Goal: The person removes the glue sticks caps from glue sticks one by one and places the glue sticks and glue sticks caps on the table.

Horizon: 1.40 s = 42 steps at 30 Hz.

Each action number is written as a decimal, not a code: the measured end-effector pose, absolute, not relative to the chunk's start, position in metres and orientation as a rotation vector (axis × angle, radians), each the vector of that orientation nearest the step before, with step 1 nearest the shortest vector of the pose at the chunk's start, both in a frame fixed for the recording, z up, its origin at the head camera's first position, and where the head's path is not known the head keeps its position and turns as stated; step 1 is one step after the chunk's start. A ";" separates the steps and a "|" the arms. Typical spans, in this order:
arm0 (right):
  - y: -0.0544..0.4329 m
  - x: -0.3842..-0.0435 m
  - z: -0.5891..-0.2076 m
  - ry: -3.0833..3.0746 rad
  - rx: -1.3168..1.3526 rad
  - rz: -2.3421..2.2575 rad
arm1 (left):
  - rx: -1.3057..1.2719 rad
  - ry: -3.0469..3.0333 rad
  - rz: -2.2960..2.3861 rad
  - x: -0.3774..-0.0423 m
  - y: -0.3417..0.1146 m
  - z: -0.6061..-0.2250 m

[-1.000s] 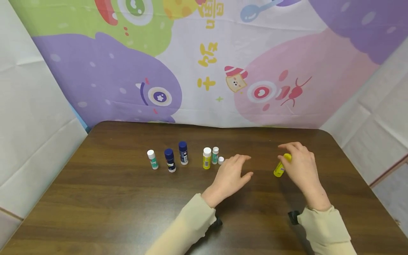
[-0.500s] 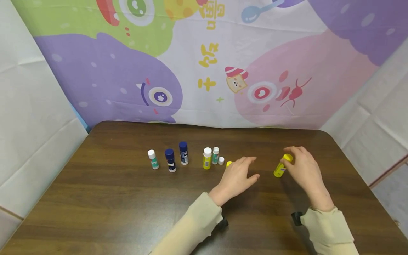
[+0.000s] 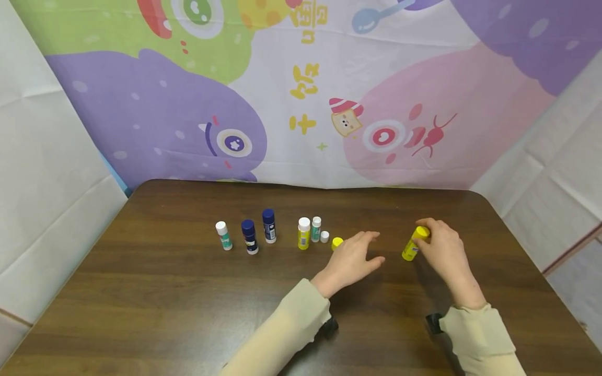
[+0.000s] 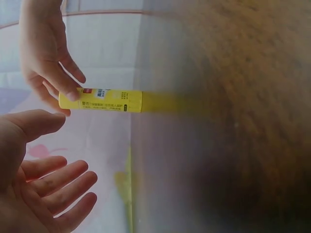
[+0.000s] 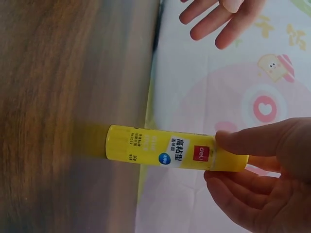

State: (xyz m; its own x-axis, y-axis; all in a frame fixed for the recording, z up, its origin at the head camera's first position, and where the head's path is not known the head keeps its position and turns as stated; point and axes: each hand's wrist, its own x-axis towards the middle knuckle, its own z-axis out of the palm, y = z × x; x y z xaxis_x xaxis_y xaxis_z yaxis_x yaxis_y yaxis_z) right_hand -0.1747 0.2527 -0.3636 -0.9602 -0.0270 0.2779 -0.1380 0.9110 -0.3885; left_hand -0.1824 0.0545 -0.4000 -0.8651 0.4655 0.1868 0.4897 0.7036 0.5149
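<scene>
A yellow glue stick stands upright on the table at the right. The thumb and fingers of my right hand pinch its upper end; the right wrist view shows the grip on the glue stick from the side. My left hand hovers over the middle of the table, its fingers spread apart from the thumb. In the left wrist view that hand holds nothing. Just beyond it lies a small yellow cap, partly hidden by the hand.
Left of the yellow cap stand a small white cap, a green-and-white glue stick and a yellow one with a white top. Farther left are two navy glue sticks and another green-and-white one. A printed cloth hangs behind the table.
My right hand's parted fingers have closed onto the top of the yellow glue stick. The left hand has shifted slightly right, bringing the yellow cap into view.
</scene>
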 end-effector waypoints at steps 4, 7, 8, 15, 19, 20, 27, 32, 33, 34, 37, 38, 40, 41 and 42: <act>0.251 -0.174 -0.364 -2.796 0.121 0.600 | -0.803 -2.869 -0.896 -0.185 0.054 -0.402; 0.250 -0.172 -0.364 -2.784 0.115 0.603 | -0.793 -2.877 -0.914 -0.187 0.053 -0.402; 0.249 -0.171 -0.364 -2.780 0.117 0.608 | -0.787 -2.879 -0.919 -0.187 0.052 -0.402; 0.237 -0.167 -0.361 -2.755 0.160 0.655 | -0.780 -2.882 -0.937 -0.188 0.051 -0.400; 0.230 -0.166 -0.359 -2.716 0.207 0.661 | -0.778 -2.875 -0.974 -0.188 0.052 -0.398; 0.228 -0.165 -0.358 -2.705 0.222 0.663 | -0.778 -2.869 -0.986 -0.188 0.053 -0.398; 0.214 -0.161 -0.355 -2.647 0.307 0.711 | -0.801 -2.818 -1.043 -0.187 0.054 -0.394; 0.204 -0.159 -0.354 -2.646 0.323 0.757 | -0.821 -2.796 -1.076 -0.186 0.052 -0.393; 0.202 -0.158 -0.355 -2.649 0.324 0.761 | -0.824 -2.791 -1.076 -0.186 0.051 -0.393; 0.201 -0.158 -0.354 -2.652 0.325 0.769 | -0.826 -2.787 -1.073 -0.186 0.050 -0.393; 0.197 -0.157 -0.355 -2.659 0.329 0.792 | -0.825 -2.772 -1.062 -0.187 0.047 -0.394; 0.196 -0.157 -0.355 -2.657 0.333 0.798 | -0.824 -2.764 -1.053 -0.188 0.045 -0.394; 0.195 -0.157 -0.356 -2.651 0.341 0.812 | -0.821 -2.755 -1.038 -0.188 0.043 -0.395; 0.194 -0.157 -0.356 -2.648 0.344 0.815 | -0.822 -2.751 -1.027 -0.188 0.042 -0.395; 0.193 -0.158 -0.356 -2.644 0.346 0.821 | -0.823 -2.749 -1.018 -0.188 0.041 -0.395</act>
